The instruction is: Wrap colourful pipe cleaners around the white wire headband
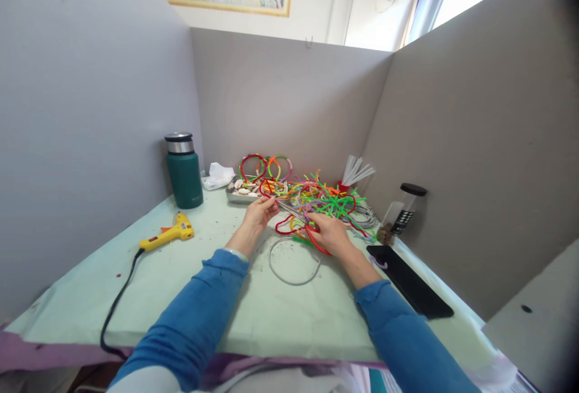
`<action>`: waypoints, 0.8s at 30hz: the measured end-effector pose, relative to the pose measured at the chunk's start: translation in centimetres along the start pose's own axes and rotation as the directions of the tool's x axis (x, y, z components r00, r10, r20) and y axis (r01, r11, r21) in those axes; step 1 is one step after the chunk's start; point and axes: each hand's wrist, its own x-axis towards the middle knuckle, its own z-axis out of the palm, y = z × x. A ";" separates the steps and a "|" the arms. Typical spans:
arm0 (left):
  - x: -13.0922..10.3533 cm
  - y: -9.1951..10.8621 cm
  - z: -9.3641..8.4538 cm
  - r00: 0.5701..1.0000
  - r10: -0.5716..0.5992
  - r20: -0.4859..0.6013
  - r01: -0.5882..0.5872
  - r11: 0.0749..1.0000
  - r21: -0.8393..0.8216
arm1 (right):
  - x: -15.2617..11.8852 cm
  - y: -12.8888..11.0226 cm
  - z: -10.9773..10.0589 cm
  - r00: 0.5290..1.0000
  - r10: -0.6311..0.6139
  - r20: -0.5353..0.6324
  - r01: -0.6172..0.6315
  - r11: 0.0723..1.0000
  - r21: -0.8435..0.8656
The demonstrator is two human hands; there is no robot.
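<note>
My left hand [259,217] is closed in a pinch on a red pipe cleaner [263,187], which rises in a bent line above the fingers. In my right hand [332,233] is a pair of scissors [292,209], its grey blades pointing left toward the left fingertips and its red handle [319,243] partly hidden by the hand. Whether the blades touch the pipe cleaner cannot be made out. Just below the hands a grey wire ring [271,263] lies on the table. A tangled heap of colourful pipe cleaners [337,203] spreads behind the right hand.
A metal tray [242,199] of shells stands at the back, with colourful wrapped rings [253,157] behind it. At left are a green bottle [184,179] and a yellow glue gun [167,237] with its cord. A black phone-like slab [409,281] and clear jar [404,212] lie right.
</note>
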 end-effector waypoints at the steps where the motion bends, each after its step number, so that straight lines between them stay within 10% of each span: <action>1: 0.0 0.0 0.0 1.000 0.001 -0.002 -0.001 1.000 -0.001 | 0.0 0.0 0.0 1.000 0.000 -0.003 0.000 1.000 -0.009; 24: 0.2 -0.2 -0.2 1.000 0.006 -0.013 -0.006 1.000 -0.018 | 0.0 -0.2 0.0 1.000 0.008 -0.010 -0.009 1.000 -0.023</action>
